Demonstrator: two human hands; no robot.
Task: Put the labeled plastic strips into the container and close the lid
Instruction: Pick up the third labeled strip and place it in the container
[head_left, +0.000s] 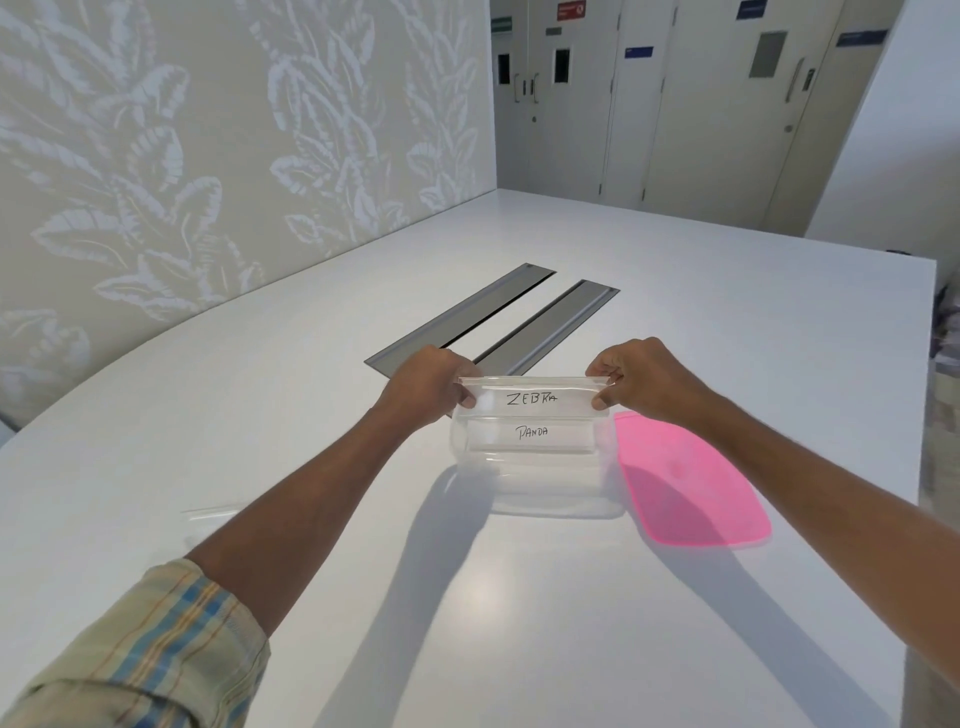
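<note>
Both hands, left (434, 382) and right (636, 376), pinch the ZEBRA strip (532, 399) by its ends, keeping it level over the open container (545, 483); pink lid (685, 483) waits right.

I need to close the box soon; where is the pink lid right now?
The pink lid lies flat on the white table, beside the clear box on its right, just below the right hand.
</note>
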